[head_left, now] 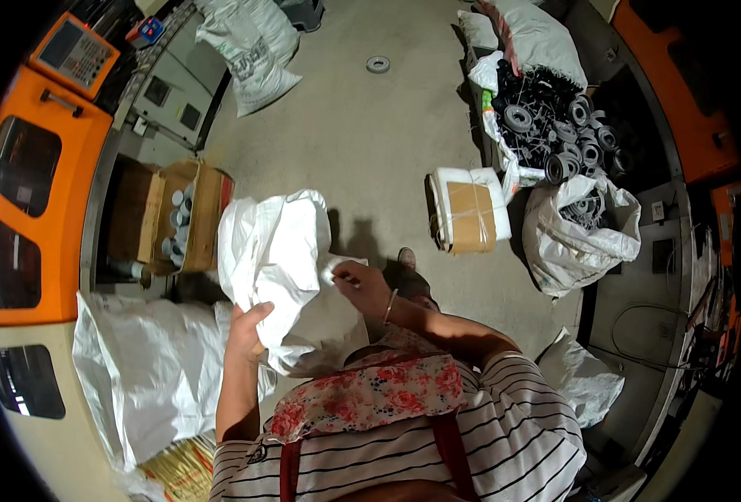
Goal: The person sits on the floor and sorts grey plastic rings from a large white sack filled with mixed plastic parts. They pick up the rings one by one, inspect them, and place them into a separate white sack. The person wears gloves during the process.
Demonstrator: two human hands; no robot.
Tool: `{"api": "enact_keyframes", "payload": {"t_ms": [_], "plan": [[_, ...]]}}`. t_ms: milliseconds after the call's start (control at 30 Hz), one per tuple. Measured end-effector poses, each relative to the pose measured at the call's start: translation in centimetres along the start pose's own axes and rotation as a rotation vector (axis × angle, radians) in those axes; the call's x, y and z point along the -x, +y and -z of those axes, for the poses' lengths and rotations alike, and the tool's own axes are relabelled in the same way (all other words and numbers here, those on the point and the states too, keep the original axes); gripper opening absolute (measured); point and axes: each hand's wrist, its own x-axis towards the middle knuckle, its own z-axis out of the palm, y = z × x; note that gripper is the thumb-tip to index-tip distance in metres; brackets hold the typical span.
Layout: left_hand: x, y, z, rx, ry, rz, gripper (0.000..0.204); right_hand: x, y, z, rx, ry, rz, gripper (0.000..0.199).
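Note:
A large white plastic sack (278, 243) hangs crumpled in front of my body. My left hand (249, 328) is closed on its lower left side, with the thumb lying over the folds. At the sack's right edge my right hand (360, 284) is curled, pinching a small white fold of it between fingers and thumb. The sack's lower part droops towards my floral apron (362, 393). Folds hide most of my left fingers.
At left, a cardboard box (210, 209) of grey-white round parts stands by an orange machine (40, 184), above a big white sack (161, 368). At right are a tied cardboard bundle (471, 213), an open sack (575, 251) and piled grey rings (588, 138). One ring (378, 64) lies on the floor.

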Motion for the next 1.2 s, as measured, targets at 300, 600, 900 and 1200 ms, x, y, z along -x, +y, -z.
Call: {"api": "enact_keyframes", "payload": {"t_ms": [300,600,900,1200], "plan": [[-15.9,9.3,-6.2,0.144,0.075,-0.206,0.061,-12.9,8.3,14.8,0.331,0.033,-0.267,0.024],[-35.7,17.6,-10.0,0.262,0.19,-0.261,0.063,-35.2,10.2,22.9,0.325,0.031,-0.192,0.027],[-62.6,24.0,-14.1,0.307,0.038,-0.115,0.062,-59.8,16.8,30.3,0.669,-0.073,-0.299,0.026],[-79.5,30.6,-21.8,0.336,0.142,-0.084,0.065,-80.3,21.3,42.8,0.781,-0.328,-0.452,0.043]]}}
